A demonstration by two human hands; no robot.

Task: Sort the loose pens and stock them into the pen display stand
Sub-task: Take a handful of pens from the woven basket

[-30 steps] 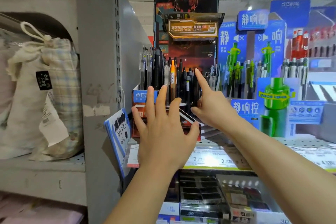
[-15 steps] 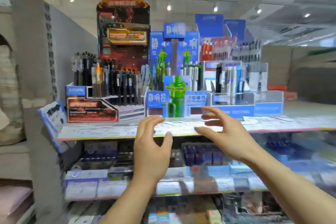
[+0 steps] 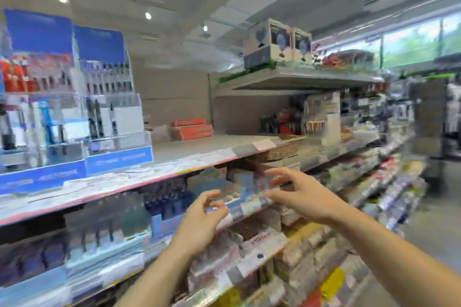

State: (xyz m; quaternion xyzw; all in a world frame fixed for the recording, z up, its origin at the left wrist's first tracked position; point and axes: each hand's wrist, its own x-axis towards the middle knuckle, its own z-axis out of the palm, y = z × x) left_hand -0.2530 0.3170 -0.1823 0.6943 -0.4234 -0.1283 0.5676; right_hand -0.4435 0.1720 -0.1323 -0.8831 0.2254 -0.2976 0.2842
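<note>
Blue pen display stands (image 3: 74, 129) with clear tiers of pens stand at the left end of the upper shelf (image 3: 189, 157). My left hand (image 3: 199, 222) hovers in front of the lower shelf with loosely curled fingers and holds nothing. My right hand (image 3: 301, 197) is raised beside it, fingers spread and bent, also holding nothing. Both hands are well to the right of and below the stands. The picture is blurred by motion.
Red flat boxes (image 3: 192, 128) lie on the upper shelf. A wicker basket (image 3: 284, 148) sits further right. Lower shelves (image 3: 249, 239) hold packed stationery. A higher shelf (image 3: 294, 77) carries boxes. The aisle floor (image 3: 429, 232) lies at the right.
The view has swung right; the red-and-black pen stand has left the picture. My hands have moved away from the stands, from straight and pointing to loosely curled in front of the lower shelf.
</note>
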